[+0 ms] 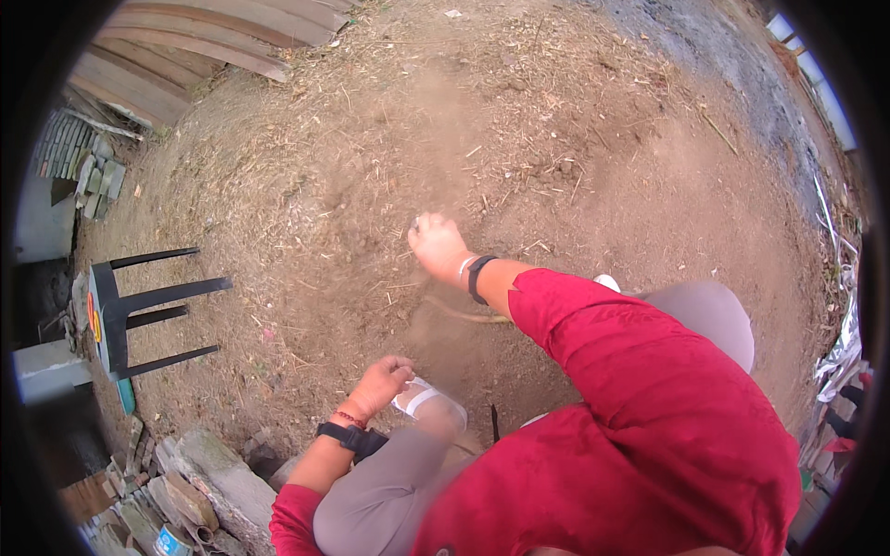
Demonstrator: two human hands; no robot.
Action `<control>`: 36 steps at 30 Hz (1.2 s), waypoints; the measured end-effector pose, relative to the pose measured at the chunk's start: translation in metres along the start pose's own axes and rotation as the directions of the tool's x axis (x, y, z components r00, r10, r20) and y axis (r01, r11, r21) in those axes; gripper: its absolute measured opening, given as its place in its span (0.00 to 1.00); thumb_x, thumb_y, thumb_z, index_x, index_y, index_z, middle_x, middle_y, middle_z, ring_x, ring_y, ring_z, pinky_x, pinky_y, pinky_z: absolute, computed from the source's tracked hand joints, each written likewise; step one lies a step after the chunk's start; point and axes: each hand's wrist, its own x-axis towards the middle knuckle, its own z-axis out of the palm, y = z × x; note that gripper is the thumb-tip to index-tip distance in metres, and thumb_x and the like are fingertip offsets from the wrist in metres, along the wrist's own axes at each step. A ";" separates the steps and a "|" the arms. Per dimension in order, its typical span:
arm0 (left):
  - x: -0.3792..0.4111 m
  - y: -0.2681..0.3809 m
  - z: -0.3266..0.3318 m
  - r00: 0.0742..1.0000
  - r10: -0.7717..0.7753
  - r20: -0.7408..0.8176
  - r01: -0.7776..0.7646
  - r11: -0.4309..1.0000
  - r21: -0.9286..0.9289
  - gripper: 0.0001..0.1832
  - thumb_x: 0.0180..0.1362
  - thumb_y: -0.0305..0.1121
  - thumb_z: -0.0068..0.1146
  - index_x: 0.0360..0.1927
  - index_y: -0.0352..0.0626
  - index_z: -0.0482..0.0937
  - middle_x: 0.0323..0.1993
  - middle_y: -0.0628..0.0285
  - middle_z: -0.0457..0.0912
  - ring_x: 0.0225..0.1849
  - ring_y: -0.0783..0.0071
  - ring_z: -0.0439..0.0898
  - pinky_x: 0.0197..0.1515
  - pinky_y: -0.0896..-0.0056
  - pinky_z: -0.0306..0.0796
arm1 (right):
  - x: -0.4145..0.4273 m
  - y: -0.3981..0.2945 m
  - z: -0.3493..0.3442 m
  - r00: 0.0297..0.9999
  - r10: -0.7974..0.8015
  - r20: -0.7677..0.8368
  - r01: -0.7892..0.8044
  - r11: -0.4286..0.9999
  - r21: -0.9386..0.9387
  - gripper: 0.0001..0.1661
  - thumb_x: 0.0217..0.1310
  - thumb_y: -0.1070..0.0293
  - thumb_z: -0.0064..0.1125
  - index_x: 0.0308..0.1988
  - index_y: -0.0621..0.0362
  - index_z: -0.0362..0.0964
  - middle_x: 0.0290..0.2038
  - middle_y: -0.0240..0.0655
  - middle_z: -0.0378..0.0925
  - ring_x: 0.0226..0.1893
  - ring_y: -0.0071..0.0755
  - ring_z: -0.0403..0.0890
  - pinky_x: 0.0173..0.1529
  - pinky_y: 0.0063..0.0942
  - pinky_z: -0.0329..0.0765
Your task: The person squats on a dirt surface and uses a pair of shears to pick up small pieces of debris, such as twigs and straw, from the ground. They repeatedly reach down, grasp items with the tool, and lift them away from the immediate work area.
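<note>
My right hand (437,243) reaches out over the bare ground (375,229), its fingers curled. A small dark thing shows at its fingertips, too little of it to name. My left hand (384,382) hangs by my left knee, above a white sandal (431,403) on my foot; its fingers are partly bent and I see nothing in them. Below my right forearm lies a thin, pale curved stick or handle (469,317), blurred by dust. A slim dark thing (495,422) stands out near my lap. Dust hangs about the right hand.
A small black stool (115,306) lies on its side at the left. Wooden boards (195,35) lie at the upper left, stacked tiles (97,177) below them. Stone blocks (215,479) and a tin can (172,541) are at the lower left. Dry straw litters the soil.
</note>
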 end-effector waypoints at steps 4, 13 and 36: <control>-0.009 -0.004 -0.008 0.998 -0.053 0.015 0.053 0.998 0.043 0.18 0.64 0.34 0.52 0.54 0.34 0.76 0.41 0.60 0.83 0.38 0.74 0.81 0.44 0.74 0.76 | -0.004 -0.005 0.001 0.996 0.025 0.087 -0.034 0.994 0.101 0.18 0.57 0.67 0.53 0.48 0.54 0.75 0.46 0.42 0.72 0.49 0.46 0.74 0.44 0.42 0.75; -0.018 0.001 -0.003 0.999 -0.029 -0.030 0.029 1.000 0.003 0.18 0.62 0.35 0.54 0.52 0.34 0.78 0.37 0.60 0.84 0.36 0.74 0.81 0.42 0.73 0.75 | -0.016 -0.003 0.008 0.991 0.137 -0.002 -0.133 0.966 0.222 0.19 0.55 0.68 0.55 0.50 0.49 0.74 0.46 0.42 0.71 0.47 0.46 0.75 0.42 0.41 0.76; 0.000 -0.009 -0.002 0.999 -0.047 0.015 0.046 0.997 0.054 0.19 0.61 0.35 0.55 0.51 0.32 0.78 0.38 0.59 0.83 0.36 0.72 0.81 0.42 0.71 0.75 | 0.035 0.090 -0.110 0.919 0.227 0.323 -0.319 0.910 0.265 0.16 0.54 0.63 0.55 0.45 0.38 0.81 0.48 0.42 0.75 0.51 0.49 0.77 0.54 0.43 0.75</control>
